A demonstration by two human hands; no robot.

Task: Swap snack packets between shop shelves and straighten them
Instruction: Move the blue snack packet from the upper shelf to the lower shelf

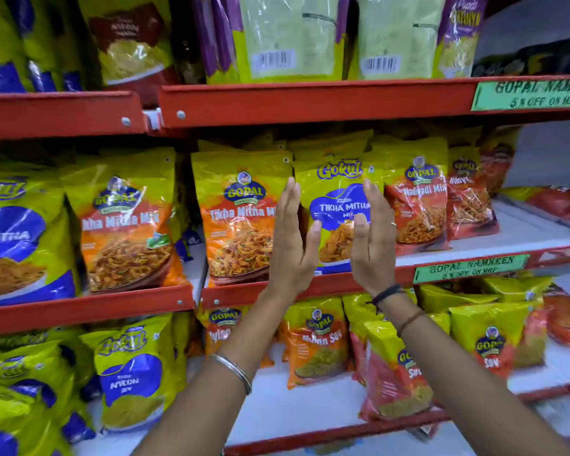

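A yellow and blue Gokul Tikha Mitha Mix packet [338, 205] stands upright on the middle shelf [468, 255], a red-edged shelf with a white floor, in the right-hand bay. Two bare hands are raised on either side of this packet, palms facing each other. The left hand [292, 238] is flat and fully open, fingers straight and pointing up, in front of the packet's left edge. The right hand [372, 238] is likewise open with straight fingers, in front of the packet's right side. Neither hand grips anything; whether the fingertips touch the packet cannot be told.

Just left of the packet stands an orange Gopal Tikha Mitha Mix packet [241, 218], partly behind the left hand. Just right stands a red Gopal Madrasi Mix packet [418, 205], its name blurred.

The left wrist wears a silver bangle [232, 373]; the right wrist wears a black thread band [387, 294].

In the left-hand bay, another orange Gopal packet [125, 225] stands beside a large Gokul packet [17, 238].

A green handwritten label [471, 268] on the shelf edge reads Gopal Namkeen.

On the lower shelf stand an orange Gopal Nylon Sev packet [316, 343] and a Gokul Nylon Sev packet [132, 373] further left.
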